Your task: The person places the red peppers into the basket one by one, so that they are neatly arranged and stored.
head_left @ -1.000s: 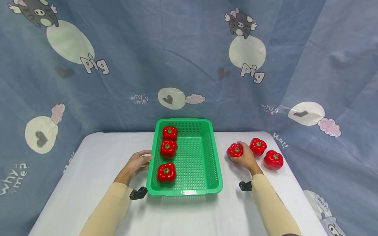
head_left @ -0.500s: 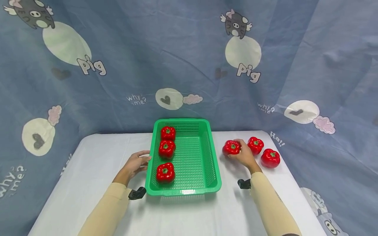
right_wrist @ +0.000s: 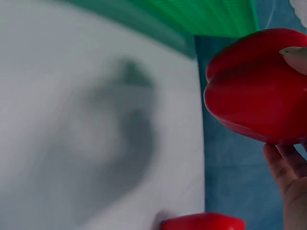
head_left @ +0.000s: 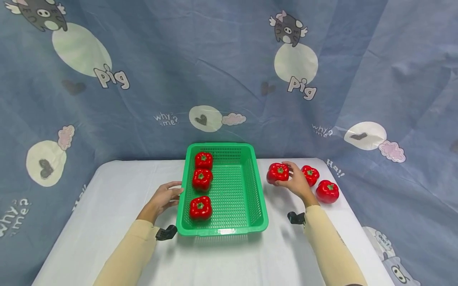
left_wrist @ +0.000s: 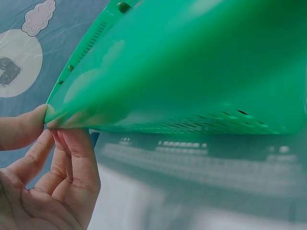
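Off the right side of the green plastic basket (head_left: 231,229), my right hand (head_left: 297,183) grips a red bell pepper (head_left: 277,174) between thumb and fingers. In the right wrist view this bell pepper (right_wrist: 259,88) is up above the white table, its shadow below. My left hand (head_left: 163,200) is at the basket's left edge; the left wrist view shows the thumb and fingers (left_wrist: 79,158) pinching the rim. Three more red bell peppers, a far one (head_left: 204,160), a middle one (head_left: 202,179) and a near one (head_left: 200,208), stand in a column along the basket's left side.
Two red bell peppers, one farther back (head_left: 310,175) and one nearer (head_left: 327,192), sit on the table (head_left: 222,262) to the right of my right hand. A blue printed cloth (head_left: 229,79) hangs behind the table's far edge.
My right hand has lifted the bell pepper off the table and shifted it slightly left toward the basket. My left hand stays at the basket rim. The view moved slightly.
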### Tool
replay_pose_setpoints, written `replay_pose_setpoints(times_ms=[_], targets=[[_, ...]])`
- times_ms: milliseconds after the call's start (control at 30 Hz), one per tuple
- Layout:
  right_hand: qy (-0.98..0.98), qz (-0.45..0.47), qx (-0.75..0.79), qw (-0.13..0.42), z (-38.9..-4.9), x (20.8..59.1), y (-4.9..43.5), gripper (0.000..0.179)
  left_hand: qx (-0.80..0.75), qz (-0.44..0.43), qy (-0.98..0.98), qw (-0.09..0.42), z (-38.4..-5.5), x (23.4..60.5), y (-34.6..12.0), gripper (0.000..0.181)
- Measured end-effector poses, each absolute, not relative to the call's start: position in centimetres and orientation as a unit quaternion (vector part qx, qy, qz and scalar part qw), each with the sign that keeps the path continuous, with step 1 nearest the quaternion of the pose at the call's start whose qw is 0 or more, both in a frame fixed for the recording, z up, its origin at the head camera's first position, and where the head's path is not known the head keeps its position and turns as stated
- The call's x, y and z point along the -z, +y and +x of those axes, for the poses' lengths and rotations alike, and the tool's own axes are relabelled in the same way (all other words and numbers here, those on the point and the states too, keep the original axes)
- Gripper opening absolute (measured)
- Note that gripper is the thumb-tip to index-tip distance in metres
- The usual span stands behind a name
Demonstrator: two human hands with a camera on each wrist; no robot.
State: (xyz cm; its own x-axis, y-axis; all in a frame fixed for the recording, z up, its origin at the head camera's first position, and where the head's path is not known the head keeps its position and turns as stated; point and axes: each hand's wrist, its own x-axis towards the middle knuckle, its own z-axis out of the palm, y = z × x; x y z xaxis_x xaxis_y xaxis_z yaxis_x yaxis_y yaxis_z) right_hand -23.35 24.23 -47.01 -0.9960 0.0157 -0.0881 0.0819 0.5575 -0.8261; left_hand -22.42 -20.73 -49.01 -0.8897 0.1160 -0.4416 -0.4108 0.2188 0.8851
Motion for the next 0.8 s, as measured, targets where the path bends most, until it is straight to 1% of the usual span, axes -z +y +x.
replay_pose_setpoints(times_ms=[233,600,800], targets=[[0.885,-0.005,0.466,0.02,-23.6,46.0,23.7,0.088,-0.619,-0.1,0.749,0.215,-22.4,49.2,-20.9,0.052],[0.882,-0.028,0.47,0.012,-24.4,44.5,23.2,0.085,-0.626,-0.1,0.743,0.215,-22.5,49.2,-20.9,0.052],[0.875,-0.061,0.481,0.013,-25.0,43.5,22.5,0.081,-0.634,-0.091,0.738,0.211,-22.5,49.3,-20.9,0.05]])
